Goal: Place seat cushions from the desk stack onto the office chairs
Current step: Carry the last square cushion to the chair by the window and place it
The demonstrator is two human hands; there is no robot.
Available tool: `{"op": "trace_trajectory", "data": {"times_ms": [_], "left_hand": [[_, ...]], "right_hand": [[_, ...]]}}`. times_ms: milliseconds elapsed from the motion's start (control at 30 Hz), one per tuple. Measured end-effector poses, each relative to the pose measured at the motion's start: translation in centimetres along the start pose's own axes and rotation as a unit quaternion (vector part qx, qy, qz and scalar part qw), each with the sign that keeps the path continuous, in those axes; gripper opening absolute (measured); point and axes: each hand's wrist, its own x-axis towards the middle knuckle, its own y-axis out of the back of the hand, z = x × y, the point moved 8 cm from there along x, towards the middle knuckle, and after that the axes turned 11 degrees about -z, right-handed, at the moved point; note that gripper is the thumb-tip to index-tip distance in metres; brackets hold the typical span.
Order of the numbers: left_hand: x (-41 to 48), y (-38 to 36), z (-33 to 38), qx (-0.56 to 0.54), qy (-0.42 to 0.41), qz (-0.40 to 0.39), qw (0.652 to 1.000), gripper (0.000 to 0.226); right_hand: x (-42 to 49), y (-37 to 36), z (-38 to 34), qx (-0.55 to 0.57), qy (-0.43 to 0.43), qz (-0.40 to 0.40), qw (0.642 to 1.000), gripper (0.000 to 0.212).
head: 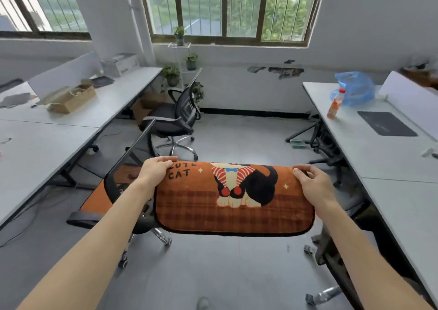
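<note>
- The left hand [155,168] grips the far left corner of the orange cat cushion [234,205], and the right hand [312,184] grips its far right corner.
- This cushion is held in the air over the floor, just right of the near chair [111,190].
- A second orange cushion [97,203] lies on the seat of that chair.

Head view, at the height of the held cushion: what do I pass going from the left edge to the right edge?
left desk → near office chair → left hand gripping one end → cat cushion → right hand gripping the other end → right desk
</note>
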Motion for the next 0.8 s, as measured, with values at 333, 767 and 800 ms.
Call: {"op": "trace_trajectory", "data": {"times_ms": [333,767,800], "left_hand": [[25.3,-1.9,4.9,-0.019,0.033,-0.012,0.999,0.027],[54.0,-6.7,18.2,0.015,0.022,-0.02,0.999,0.028],[56.0,-6.9,19.1,0.013,0.02,-0.015,1.0,0.028]], "right_hand": [[25.3,-3.2,-3.3,-0.029,-0.011,0.005,0.999,0.006],[56.0,-3.0,-7.8,0.005,0.003,0.023,1.0,0.008],[58.5,-3.2,-8.4,0.007,0.009,0.02,1.0,0.008]]}}
